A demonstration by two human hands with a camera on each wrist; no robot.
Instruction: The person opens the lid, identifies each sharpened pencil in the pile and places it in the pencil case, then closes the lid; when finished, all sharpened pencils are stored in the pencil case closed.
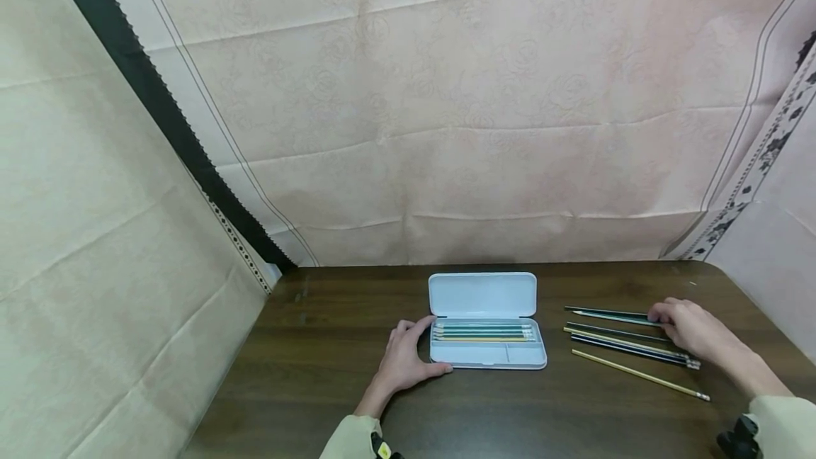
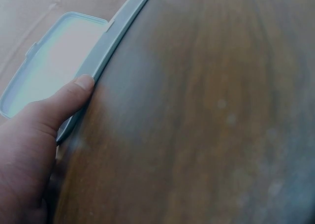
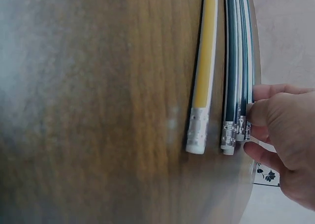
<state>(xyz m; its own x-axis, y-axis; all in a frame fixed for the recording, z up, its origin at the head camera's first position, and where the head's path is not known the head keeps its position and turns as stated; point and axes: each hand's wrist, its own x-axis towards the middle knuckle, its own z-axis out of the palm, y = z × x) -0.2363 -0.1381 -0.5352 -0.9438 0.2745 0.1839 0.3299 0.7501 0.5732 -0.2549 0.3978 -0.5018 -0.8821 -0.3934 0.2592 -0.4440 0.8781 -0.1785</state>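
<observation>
A light-blue pencil case (image 1: 487,364) lies open on the table, its lid (image 1: 482,294) tipped back. Several green pencils and a yellow one (image 1: 481,339) lie side by side in its long compartment. My left hand (image 1: 408,360) holds the case's left end, thumb (image 2: 74,93) along the front edge, fingers at the back corner. Off to the right, my right hand (image 1: 691,328) pinches a green pencil (image 1: 615,317) near its eraser end. Closer to me lie several dark and yellow pencils (image 1: 631,347) in a loose bunch, and a single yellow pencil (image 1: 640,375) apart from them.
The brown wooden table (image 1: 306,374) ends at a pale patterned cloth wall (image 1: 478,126) behind. More cloth hangs at the left (image 1: 127,289) and right. Two small compartments (image 1: 525,354) lie along the case's front right.
</observation>
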